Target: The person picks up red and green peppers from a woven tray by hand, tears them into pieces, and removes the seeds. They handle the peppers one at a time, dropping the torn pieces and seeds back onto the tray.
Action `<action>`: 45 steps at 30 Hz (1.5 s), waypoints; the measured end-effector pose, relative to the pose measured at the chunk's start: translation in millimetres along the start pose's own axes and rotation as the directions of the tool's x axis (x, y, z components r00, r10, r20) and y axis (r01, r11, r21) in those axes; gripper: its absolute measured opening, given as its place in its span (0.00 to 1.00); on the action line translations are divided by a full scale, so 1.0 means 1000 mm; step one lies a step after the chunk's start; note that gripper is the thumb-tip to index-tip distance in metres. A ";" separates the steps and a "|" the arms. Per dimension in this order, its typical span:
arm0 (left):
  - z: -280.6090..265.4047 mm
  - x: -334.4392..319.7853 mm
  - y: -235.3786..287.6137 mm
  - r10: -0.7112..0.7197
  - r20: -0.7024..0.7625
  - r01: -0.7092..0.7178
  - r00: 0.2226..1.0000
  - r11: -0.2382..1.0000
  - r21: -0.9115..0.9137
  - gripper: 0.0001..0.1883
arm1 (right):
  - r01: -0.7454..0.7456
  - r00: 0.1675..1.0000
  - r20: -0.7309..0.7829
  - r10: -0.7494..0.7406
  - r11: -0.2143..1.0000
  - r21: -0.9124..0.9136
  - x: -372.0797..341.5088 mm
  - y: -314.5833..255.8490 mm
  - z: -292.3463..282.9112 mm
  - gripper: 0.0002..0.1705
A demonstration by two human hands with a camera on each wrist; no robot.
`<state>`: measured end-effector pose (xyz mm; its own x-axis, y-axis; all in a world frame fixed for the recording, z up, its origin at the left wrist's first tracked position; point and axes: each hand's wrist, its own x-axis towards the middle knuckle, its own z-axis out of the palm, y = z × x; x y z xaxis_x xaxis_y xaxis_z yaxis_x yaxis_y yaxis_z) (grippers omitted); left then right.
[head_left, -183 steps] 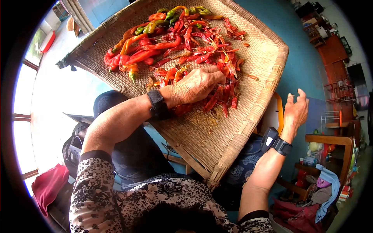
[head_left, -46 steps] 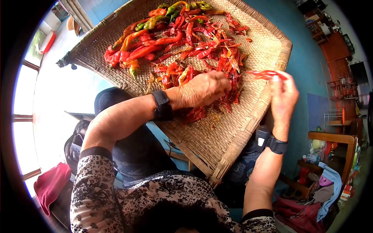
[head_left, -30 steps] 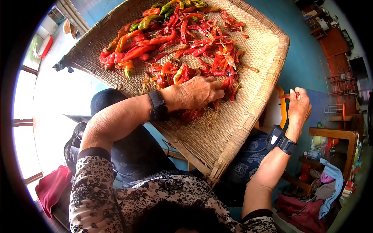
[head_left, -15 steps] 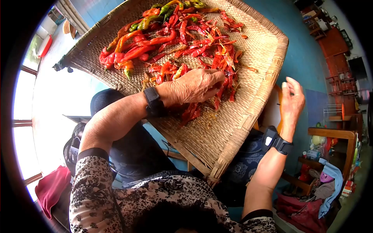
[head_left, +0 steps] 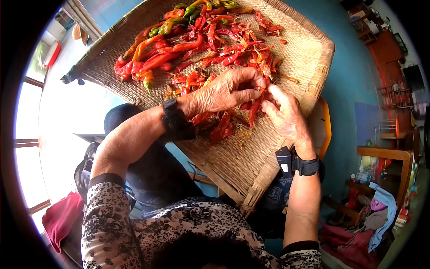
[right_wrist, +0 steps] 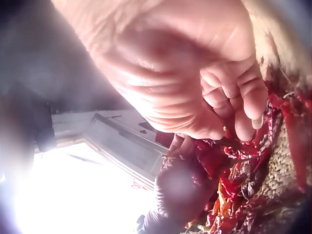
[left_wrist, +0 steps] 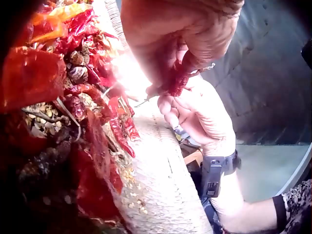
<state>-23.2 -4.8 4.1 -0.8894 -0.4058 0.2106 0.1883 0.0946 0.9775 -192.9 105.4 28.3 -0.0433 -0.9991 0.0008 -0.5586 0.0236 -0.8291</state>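
In the head view my left hand reaches over the chili heap, its thumb and forefinger pinching a dried red chili pepper. A thin stem sticks out of that chili in the left wrist view. My right hand meets it from the right, thumb and forefinger at the same chili, the other fingers curled in. Below both hands lie red dried chili peppers, some split, with loose pale seeds beside them. The right wrist view has the right palm close up; the chili is partly hidden behind its fingertips.
A woven tray rests over the lap. Glossy whole red chilies and green ones lie at its far left. An orange-rimmed container stands beyond its right edge. A wooden chair with clothes is farther right.
My right hand took a red chili away to the right beyond the tray, emptied there, and has come back in to the left hand. The left hand stayed over the heap.
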 end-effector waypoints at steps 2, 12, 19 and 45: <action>0.001 0.000 -0.001 0.010 -0.007 -0.011 1.000 0.994 -0.108 0.05 | 0.010 1.000 0.009 -0.010 0.997 0.074 0.002 0.003 0.001 0.19; -0.006 -0.006 0.011 -0.148 -0.069 0.132 0.987 0.971 -0.201 0.05 | -0.131 0.981 0.181 0.070 0.926 0.354 0.005 -0.017 0.002 0.36; -0.003 -0.007 0.005 -0.145 0.005 0.142 0.989 0.962 -0.233 0.05 | 0.031 0.992 0.105 -0.068 0.947 0.321 0.009 0.001 0.014 0.33; -0.001 -0.008 -0.001 -0.075 -0.063 0.085 0.995 0.982 0.168 0.06 | 0.083 0.992 0.087 -0.093 0.990 0.115 0.014 0.015 0.020 0.27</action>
<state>-16.1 -2.5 1.9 -0.8731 -0.4680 0.1366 0.0395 0.2114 0.9766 -185.3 90.8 4.8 0.0816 -0.9962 0.0292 -0.4611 -0.0637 -0.8850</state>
